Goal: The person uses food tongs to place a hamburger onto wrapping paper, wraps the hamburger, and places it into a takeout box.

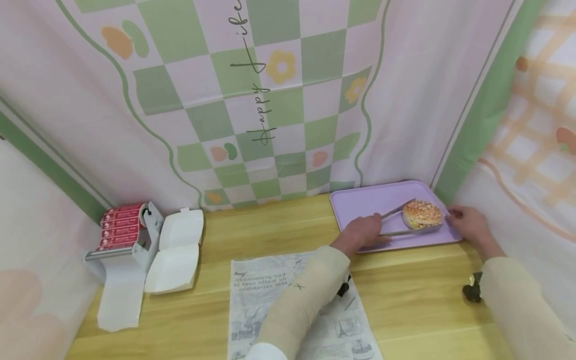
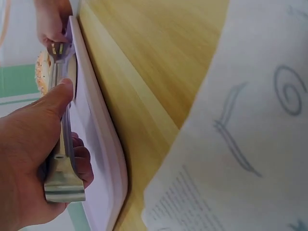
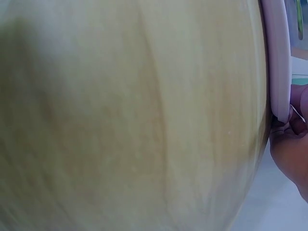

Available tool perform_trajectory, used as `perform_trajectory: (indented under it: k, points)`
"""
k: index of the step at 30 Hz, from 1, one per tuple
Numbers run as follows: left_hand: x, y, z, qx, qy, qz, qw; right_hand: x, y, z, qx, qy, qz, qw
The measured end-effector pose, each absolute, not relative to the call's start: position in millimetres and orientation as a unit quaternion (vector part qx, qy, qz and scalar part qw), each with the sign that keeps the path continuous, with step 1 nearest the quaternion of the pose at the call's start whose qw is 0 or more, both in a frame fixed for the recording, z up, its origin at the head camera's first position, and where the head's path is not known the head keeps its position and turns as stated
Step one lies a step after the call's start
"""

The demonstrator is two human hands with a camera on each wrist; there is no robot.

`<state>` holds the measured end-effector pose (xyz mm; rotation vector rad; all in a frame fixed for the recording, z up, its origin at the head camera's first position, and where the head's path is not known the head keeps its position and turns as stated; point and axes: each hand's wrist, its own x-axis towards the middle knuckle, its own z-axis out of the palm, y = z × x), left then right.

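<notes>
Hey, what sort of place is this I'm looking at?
Perhaps a small snack counter or staged food-packing corner: there's a seeded bun between tongs, an open white takeaway box, and printed paper on the wooden table.

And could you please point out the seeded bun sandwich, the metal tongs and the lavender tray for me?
Seeded bun sandwich (image 1: 422, 211): head view, on its seeded top.
Metal tongs (image 2: 64, 178): left wrist view, on the bent handle end.
Lavender tray (image 1: 366, 204): head view, on its bare inner surface.

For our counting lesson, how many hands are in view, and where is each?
2: the left hand grips the tongs; the right hand holds the right edge of the purple tray.
</notes>
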<state>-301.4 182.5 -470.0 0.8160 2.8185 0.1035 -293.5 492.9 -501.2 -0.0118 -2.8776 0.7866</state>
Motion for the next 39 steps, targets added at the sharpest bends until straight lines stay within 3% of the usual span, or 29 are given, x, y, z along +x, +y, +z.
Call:
perform_trajectory:
  k: [18,39]
  points:
    - [-300.7,144.8,-449.1,0.297,0.95,0.045,0.083,-301.1,501.5,-511.1,0.007,-0.961,0.255,0.103]
    - [-266.9,41.3,-441.3,0.366,0.93,0.03,0.03,-302.8,509.4,-514.0,0.031,-0.963,0.244,0.111]
